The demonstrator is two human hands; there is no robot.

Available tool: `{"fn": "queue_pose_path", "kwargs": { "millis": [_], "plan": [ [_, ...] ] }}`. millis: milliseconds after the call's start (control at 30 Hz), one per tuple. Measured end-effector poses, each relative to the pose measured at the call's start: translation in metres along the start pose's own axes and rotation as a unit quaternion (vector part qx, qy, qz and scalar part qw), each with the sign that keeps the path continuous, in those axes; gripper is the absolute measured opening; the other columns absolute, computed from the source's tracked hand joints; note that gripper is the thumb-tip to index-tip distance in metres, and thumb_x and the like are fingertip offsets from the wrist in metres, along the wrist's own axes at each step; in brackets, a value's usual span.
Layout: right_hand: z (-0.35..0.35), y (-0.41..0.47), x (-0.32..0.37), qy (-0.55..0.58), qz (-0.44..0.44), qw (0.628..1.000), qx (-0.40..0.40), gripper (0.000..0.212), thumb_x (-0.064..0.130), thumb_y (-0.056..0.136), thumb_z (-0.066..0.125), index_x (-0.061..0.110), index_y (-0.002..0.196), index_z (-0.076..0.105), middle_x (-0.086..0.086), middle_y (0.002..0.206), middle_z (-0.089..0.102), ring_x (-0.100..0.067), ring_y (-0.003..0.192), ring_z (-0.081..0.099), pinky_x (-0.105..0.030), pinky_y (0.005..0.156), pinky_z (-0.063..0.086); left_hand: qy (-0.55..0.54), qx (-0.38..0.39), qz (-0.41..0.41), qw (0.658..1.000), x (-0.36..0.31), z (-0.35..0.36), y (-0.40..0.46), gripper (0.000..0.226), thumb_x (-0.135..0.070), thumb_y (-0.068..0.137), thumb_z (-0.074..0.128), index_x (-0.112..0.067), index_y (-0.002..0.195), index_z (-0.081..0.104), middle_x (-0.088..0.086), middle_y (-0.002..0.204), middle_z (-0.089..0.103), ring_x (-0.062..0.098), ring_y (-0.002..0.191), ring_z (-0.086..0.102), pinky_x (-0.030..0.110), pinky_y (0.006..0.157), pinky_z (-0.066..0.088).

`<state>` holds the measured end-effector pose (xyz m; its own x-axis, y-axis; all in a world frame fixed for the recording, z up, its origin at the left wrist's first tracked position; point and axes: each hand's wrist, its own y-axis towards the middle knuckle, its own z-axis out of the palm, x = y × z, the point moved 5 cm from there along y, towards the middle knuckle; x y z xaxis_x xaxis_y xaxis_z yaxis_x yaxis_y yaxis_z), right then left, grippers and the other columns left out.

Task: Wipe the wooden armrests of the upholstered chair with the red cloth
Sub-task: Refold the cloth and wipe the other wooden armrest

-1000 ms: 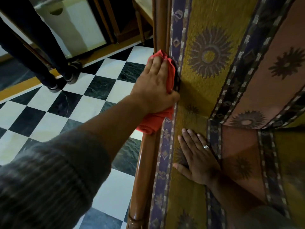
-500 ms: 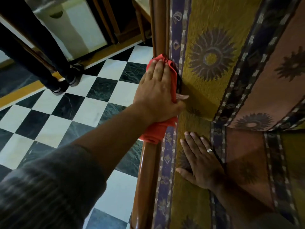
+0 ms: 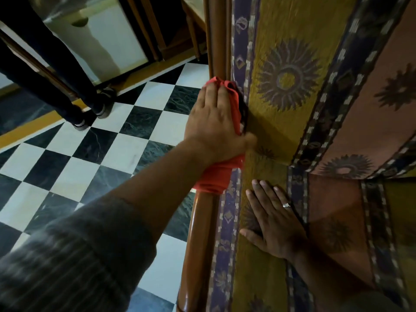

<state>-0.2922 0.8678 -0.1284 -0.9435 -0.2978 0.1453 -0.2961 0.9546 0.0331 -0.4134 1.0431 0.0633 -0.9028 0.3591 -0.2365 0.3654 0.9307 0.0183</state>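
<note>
The wooden armrest [image 3: 198, 239] is a polished brown rail running from the bottom to the top along the left edge of the upholstered chair [image 3: 281, 82]. The chair's fabric has yellow, purple and pink patterned stripes. My left hand [image 3: 213, 122] presses the red cloth [image 3: 213, 176] around the rail at mid-height, fingers pointing away from me and thumb on the fabric side. Cloth bunches out past my fingertips and under my wrist. My right hand [image 3: 274, 221], wearing a ring, lies flat with spread fingers on the yellow upholstery just right of the rail.
Black-and-white checkered floor tiles [image 3: 112, 154] lie left of the chair. Another person's dark trouser legs and shoes [image 3: 90, 109] stand at the upper left. Wooden furniture legs [image 3: 193, 30] and a pale cabinet [image 3: 108, 41] stand beyond them.
My left hand with the red cloth has slid a little toward me along the rail. My right hand stays flat on the upholstery.
</note>
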Motion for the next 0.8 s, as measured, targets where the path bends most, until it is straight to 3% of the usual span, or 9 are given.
{"fn": "queue_pose_path", "kwargs": {
  "millis": [167, 333, 433, 800],
  "plan": [
    [0.000, 0.000, 0.000, -0.018, 0.001, 1.000, 0.019, 0.099, 0.079, 0.088, 0.034, 0.009, 0.157, 0.019, -0.014, 0.168, 0.009, -0.029, 0.156, 0.007, -0.053, 0.122, 0.019, -0.017, -0.021, -0.010, 1.000, 0.002, -0.001, -0.003, 0.114, -0.071, 0.066, 0.048, -0.008, 0.154, 0.014, 0.017, 0.165, 0.012, 0.033, 0.153, 0.008, 0.045, 0.123, 0.016],
    [-0.002, -0.001, -0.002, -0.016, -0.001, 1.000, 0.020, 0.099, 0.078, 0.088, 0.035, 0.010, 0.157, 0.019, -0.015, 0.168, 0.010, -0.030, 0.155, 0.010, -0.054, 0.121, 0.022, 0.022, 0.011, 0.035, 0.999, -0.005, 0.007, -0.063, 0.110, -0.072, 0.077, 0.034, -0.007, 0.156, -0.007, 0.014, 0.167, -0.008, 0.028, 0.153, -0.013, 0.048, 0.125, 0.006],
    [-0.003, 0.001, 0.000, -0.009, -0.012, 1.000, 0.015, 0.097, 0.078, 0.088, 0.036, 0.011, 0.155, 0.017, -0.015, 0.168, 0.009, -0.031, 0.155, 0.011, -0.055, 0.120, 0.024, 0.012, 0.032, 0.039, 0.999, -0.003, 0.011, -0.092, 0.110, -0.073, 0.075, 0.027, -0.007, 0.156, -0.006, 0.014, 0.167, -0.010, 0.027, 0.153, -0.015, 0.048, 0.125, 0.005],
    [-0.003, -0.001, 0.001, -0.038, -0.009, 0.999, 0.020, 0.103, 0.082, 0.086, 0.031, 0.008, 0.157, 0.019, -0.015, 0.168, 0.011, -0.030, 0.155, 0.009, -0.052, 0.123, 0.018, 0.085, 0.043, 0.087, 0.992, -0.003, 0.010, -0.064, 0.108, -0.070, 0.081, 0.039, -0.006, 0.156, -0.006, 0.016, 0.166, -0.010, 0.029, 0.153, -0.013, 0.047, 0.125, -0.001]
  ]
}}
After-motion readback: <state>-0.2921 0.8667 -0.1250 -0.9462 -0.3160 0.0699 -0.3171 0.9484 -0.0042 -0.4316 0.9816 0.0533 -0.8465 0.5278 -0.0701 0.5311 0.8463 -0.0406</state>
